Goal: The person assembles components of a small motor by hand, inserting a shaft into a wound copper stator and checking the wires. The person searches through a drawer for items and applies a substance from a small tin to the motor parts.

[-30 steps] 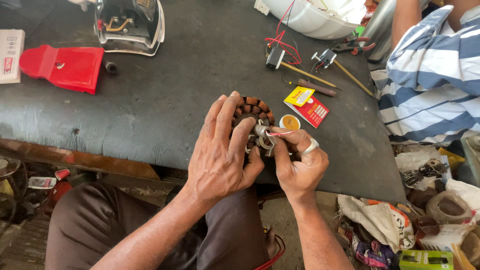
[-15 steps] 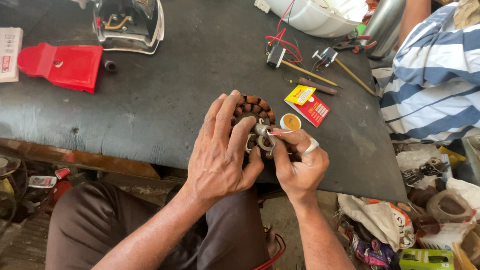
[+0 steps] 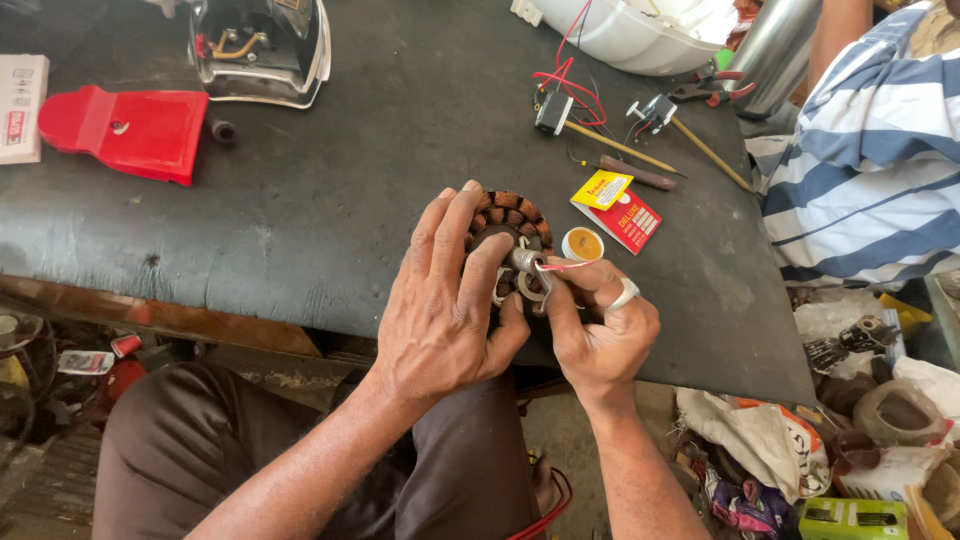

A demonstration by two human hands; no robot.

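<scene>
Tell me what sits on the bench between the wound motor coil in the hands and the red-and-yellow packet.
A small round yellow tin lies between the wound motor coil and the red-and-yellow packet, seen in the head view.

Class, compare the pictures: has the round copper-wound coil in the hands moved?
No. The copper-wound coil sits the same way beside the small yellow tin, held by both hands.

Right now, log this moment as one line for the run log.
left hand: grips round copper-wound stator | right hand: pinches thin red wire at its hub | surface: dark workbench | nearby: small yellow tin
</scene>
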